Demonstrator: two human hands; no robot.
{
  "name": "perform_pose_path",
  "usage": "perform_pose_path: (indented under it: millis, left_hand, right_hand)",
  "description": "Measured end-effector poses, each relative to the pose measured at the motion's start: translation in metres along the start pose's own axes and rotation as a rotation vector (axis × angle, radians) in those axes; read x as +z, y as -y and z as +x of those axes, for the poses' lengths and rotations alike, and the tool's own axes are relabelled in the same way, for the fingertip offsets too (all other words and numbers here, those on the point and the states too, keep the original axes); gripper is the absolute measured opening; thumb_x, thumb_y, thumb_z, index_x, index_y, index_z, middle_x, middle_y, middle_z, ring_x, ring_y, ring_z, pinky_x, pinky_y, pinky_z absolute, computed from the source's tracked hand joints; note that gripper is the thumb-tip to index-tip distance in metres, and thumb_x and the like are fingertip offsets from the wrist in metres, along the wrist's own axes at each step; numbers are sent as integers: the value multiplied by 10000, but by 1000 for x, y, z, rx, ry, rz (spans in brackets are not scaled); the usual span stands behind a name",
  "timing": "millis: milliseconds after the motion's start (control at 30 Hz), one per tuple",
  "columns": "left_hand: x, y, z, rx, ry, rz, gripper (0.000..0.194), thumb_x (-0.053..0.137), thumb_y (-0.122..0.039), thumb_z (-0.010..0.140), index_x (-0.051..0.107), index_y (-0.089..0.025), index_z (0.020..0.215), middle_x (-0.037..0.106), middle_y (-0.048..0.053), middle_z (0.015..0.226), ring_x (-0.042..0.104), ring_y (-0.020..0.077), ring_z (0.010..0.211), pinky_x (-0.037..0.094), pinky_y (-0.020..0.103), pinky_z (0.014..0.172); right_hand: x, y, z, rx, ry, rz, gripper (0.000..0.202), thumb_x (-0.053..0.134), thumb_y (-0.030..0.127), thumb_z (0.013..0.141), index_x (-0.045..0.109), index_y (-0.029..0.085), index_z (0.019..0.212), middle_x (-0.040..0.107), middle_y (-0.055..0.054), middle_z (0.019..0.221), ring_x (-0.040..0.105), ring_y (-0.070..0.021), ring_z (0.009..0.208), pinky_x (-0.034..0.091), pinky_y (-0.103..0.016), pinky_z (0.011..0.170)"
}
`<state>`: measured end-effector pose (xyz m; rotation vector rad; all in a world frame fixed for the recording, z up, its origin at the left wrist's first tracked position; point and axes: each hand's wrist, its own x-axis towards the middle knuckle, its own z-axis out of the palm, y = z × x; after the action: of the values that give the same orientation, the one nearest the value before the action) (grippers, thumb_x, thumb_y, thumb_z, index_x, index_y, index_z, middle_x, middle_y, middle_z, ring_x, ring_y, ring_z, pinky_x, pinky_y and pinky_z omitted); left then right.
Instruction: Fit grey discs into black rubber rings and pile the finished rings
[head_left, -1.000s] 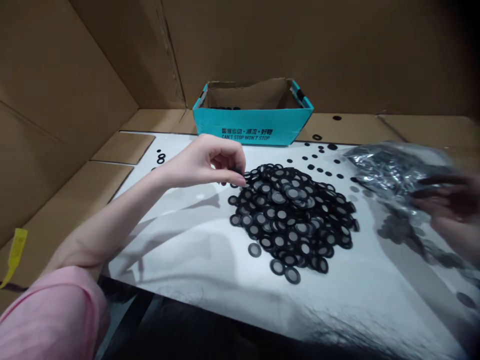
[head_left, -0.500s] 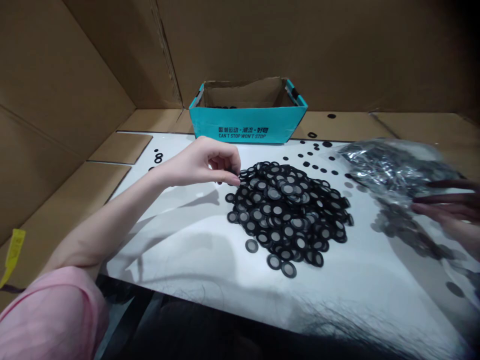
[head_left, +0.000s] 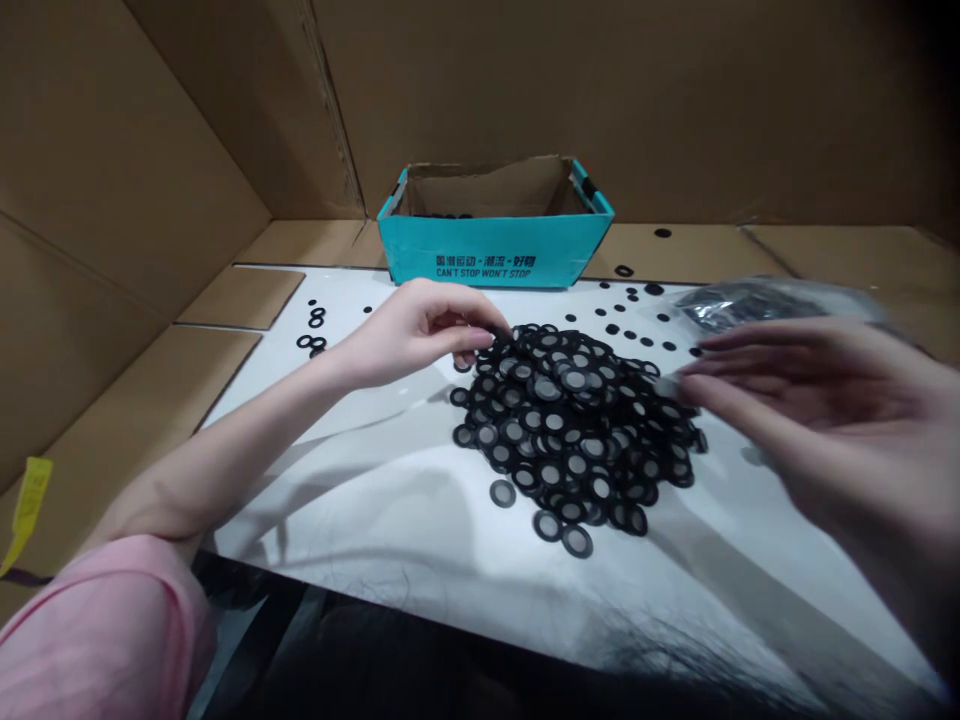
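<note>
Work over the white board (head_left: 390,520), toward the heap of black mesh-centred rings (head_left: 577,430) at its middle. Bring the right hand (head_left: 810,420), flat and spread with nothing held, lightly to the heap's right edge. Use the left hand (head_left: 420,325), fingertips pinched at the far-left rim, to lift just 1 ring.

A teal cardboard box (head_left: 495,255), open at the top and printed with white lettering, is seen at the back of the white work surface (head_left: 390,500). Brown cardboard walls (head_left: 150,150) are stood around the area. A yellow tag (head_left: 26,510) is seen lying at the far left edge
</note>
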<state>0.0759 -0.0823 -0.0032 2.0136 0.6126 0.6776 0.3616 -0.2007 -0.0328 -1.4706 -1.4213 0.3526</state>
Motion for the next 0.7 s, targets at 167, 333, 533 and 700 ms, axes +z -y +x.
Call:
perform_pose_path:
  millis: [167,333,533,700]
  left_hand:
    - [9,-9,-6,4,18,-145,229,758,-188,845,708,-142,1064,700,-7,770,665,70,662,572,149,616]
    - [15,-13,-9,-6,-47,-200,444,804,-208,821,628,-225,1228,676,-44,762,694,90,718,595,170,652]
    - [19,-10,-11,35,-80,-152,537,812,-254,837,565,-289,1313,699,-45,841,715,109,801,616,197,727]
    - [19,-10,-11,65,-60,-117,470,788,-262,868,569,-282,1283,672,-38,854,682,98,792,593,201,725]
  right_hand:
    - [47,45,4,-79,175,359,241,844,161,735,709,220,925,741,6,811,740,-119,706,647,-199,705]
    - [67,53,9,-74,202,391,248,852,224,758,654,234,907,727,12,821,724,-124,698,660,-238,720]
    - [75,50,12,-92,175,373,248,811,240,799,629,238,968,725,-10,936,744,-140,803,647,-241,738]
    - [78,48,10,-121,232,365,219,764,205,838,639,246,1013,731,-8,1000,739,-126,786,631,-220,708]
